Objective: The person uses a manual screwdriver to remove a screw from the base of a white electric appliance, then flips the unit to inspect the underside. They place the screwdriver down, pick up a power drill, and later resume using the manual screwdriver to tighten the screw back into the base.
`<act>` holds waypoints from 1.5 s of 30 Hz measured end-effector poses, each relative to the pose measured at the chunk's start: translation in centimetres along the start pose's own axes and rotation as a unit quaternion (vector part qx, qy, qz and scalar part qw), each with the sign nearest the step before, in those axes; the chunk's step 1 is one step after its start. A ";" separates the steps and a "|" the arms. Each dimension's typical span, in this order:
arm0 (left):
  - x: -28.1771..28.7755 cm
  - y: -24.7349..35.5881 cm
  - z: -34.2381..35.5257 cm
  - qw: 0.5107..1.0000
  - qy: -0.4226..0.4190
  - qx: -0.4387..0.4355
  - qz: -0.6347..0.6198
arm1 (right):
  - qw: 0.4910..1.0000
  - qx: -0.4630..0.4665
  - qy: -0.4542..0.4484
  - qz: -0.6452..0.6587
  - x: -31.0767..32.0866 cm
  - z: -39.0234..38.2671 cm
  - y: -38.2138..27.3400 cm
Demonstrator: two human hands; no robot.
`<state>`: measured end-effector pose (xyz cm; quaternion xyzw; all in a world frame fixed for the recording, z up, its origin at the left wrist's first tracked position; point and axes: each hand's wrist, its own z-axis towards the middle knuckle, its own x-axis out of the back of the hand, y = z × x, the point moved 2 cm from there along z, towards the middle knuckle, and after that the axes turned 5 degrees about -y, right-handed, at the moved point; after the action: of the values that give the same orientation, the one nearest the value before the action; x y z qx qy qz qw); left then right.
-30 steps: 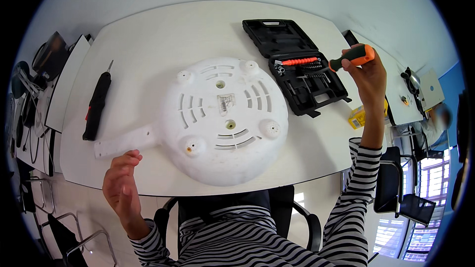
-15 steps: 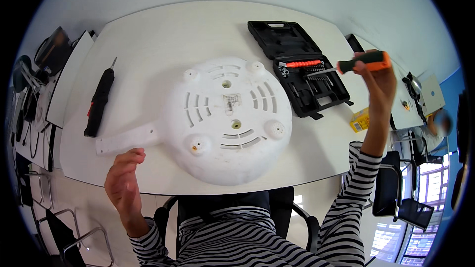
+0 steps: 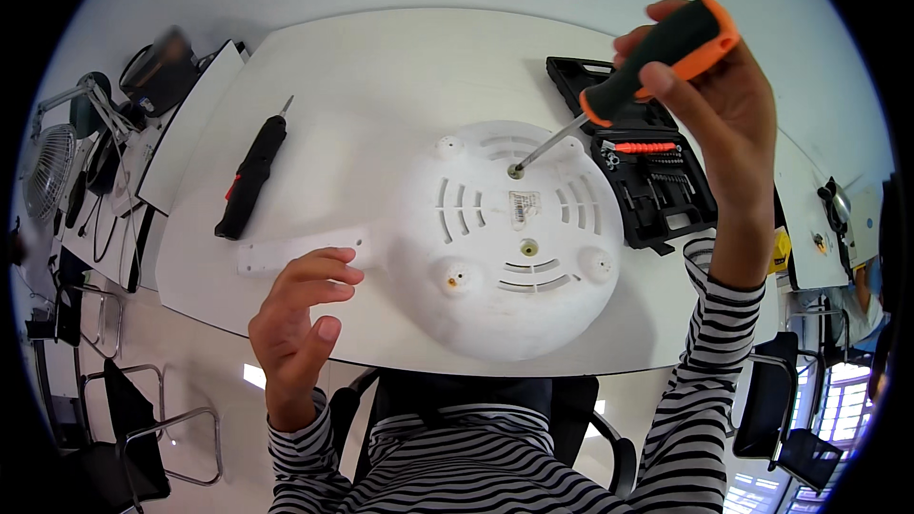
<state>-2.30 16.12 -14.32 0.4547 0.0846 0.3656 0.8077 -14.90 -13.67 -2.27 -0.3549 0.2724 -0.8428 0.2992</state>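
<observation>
Room: office, chairs [image 3: 143, 438] around
Surface: white table [image 3: 381, 67], toolkit case [image 3: 647, 171]
Right hand [image 3: 714, 95]: gripping screwdriver [image 3: 657, 52], tip on white base [image 3: 514, 238]
Left hand [image 3: 300, 324]: loosely spread, empty

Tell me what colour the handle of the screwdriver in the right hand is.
The screwdriver handle is black with orange trim, clearest in the head view.

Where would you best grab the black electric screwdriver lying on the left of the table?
Probably around the thick middle of its body, from above: the black electric screwdriver lies flat on the table, thin bit pointing away, with free space on both sides.
</observation>
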 end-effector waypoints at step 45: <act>0.5 -1.3 -2.9 0.997 0.020 0.075 -0.010 | 0.998 0.026 -0.023 -0.050 -1.2 1.3 -0.7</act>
<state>-2.61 17.97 -16.90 0.5060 0.1328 0.3592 0.7729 -13.41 -12.68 -1.55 -0.3793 0.2257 -0.8551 0.2720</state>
